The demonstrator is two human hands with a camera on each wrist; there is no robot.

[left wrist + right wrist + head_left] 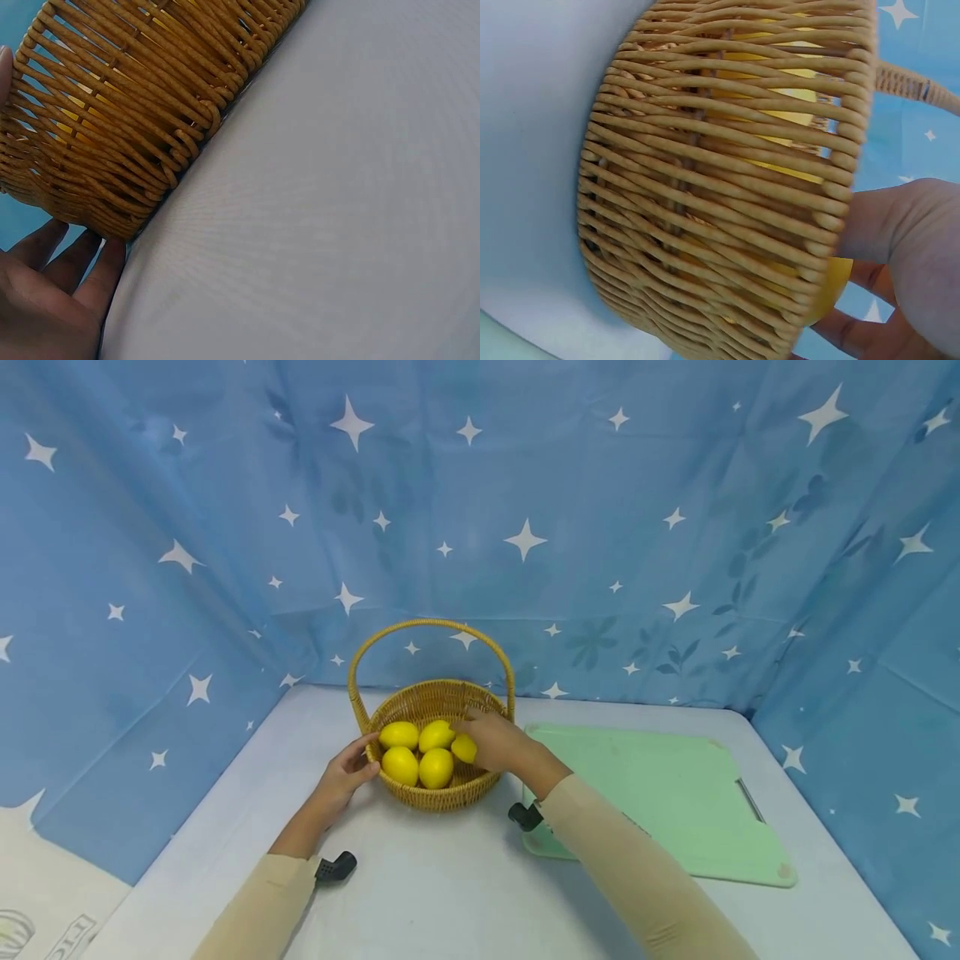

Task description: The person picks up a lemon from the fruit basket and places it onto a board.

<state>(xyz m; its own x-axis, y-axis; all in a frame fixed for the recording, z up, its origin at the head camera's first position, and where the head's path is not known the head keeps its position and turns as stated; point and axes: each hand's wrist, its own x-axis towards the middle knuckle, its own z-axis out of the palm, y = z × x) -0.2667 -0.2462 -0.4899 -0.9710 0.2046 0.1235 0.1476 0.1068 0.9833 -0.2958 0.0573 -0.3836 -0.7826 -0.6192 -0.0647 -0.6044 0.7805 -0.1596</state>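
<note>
Head view: the right hand (495, 743) grips a lemon (464, 749) inside the basket's (442, 800) right side; the left hand (343, 778), fingers apart, touches its left. Likely light, firm, slippery; best held mid-body.

The left arm (258, 902) and right arm (637, 864), both sleeved, reach forward, angling inward. The left hand (341, 778) sets its thumb (366, 773) apart from its extended fingers (103, 279). The right hand (493, 743), its back turned up, bends its fingers into a grip.
</note>
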